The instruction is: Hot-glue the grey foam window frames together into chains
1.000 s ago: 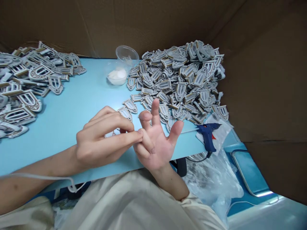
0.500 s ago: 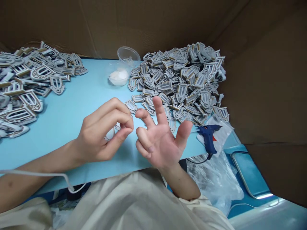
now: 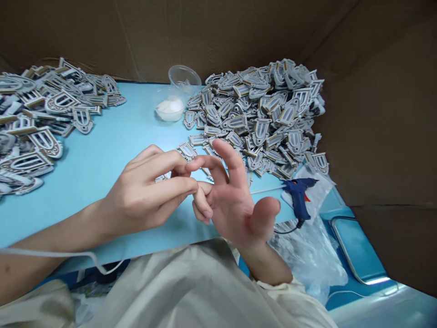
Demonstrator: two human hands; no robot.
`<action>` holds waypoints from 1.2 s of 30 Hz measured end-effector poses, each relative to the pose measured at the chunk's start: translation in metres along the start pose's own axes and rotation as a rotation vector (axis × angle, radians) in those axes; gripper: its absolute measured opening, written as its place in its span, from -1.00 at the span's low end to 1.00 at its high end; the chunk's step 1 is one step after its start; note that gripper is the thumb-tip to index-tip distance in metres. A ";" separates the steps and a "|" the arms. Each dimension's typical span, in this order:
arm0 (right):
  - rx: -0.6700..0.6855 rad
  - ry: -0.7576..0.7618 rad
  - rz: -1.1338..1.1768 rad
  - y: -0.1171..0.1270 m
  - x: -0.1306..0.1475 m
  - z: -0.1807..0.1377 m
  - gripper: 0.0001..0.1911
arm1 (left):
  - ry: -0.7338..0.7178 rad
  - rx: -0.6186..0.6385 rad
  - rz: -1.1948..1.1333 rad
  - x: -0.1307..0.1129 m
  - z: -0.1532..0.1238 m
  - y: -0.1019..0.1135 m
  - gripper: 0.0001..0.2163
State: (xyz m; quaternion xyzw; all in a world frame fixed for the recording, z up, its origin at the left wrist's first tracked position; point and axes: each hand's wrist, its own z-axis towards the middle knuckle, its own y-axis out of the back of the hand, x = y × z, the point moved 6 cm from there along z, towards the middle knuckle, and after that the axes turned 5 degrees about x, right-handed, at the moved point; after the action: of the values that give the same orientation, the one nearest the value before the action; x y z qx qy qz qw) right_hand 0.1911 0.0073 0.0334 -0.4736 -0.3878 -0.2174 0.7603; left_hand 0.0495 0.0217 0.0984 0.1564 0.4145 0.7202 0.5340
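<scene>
My left hand (image 3: 146, 196) is closed in a pinch, thumb and fingertips pressed onto a curled finger of my right hand (image 3: 235, 205). Whether the pinch holds anything small is not visible. My right hand is held palm up over the front edge of the light blue table (image 3: 102, 155), its fingers apart and partly bent, with nothing in it. A small grey shield-shaped piece (image 3: 160, 178) lies on the table just behind my left fingers. A big heap of the same grey pieces (image 3: 259, 114) lies beyond my right hand.
A second heap of grey pieces (image 3: 37, 123) covers the table's left end. A clear cup (image 3: 184, 79) and a dish of white stuff (image 3: 169, 108) stand at the back. A blue glue gun (image 3: 298, 193) rests at the right corner above a plastic bag (image 3: 307, 255). Cardboard walls (image 3: 375, 114) surround the table.
My left fingertips came apart from my right hand, then closed on its finger again. My right hand shifted slightly right and curled its fingers more.
</scene>
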 end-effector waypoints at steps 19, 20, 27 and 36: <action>-0.093 0.077 0.524 0.038 -0.016 0.022 -0.28 | 0.510 -0.101 -0.539 0.046 -0.006 -0.007 -0.82; -0.081 0.080 0.549 0.039 -0.017 0.021 -0.28 | 0.493 -0.085 -0.550 0.043 -0.005 -0.007 -0.83; -0.002 0.072 0.623 0.031 -0.019 0.020 -0.30 | 0.235 0.068 -0.508 0.009 0.001 -0.016 -0.88; -0.012 0.073 0.547 0.026 -0.022 0.019 -0.22 | 0.010 -0.075 -0.114 -0.007 -0.005 -0.016 -0.88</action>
State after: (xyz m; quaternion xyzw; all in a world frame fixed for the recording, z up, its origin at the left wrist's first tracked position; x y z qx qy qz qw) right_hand 0.1884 0.0352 0.0065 -0.5572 -0.2163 -0.0234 0.8014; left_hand 0.0592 0.0146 0.0852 0.1087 0.3980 0.7043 0.5777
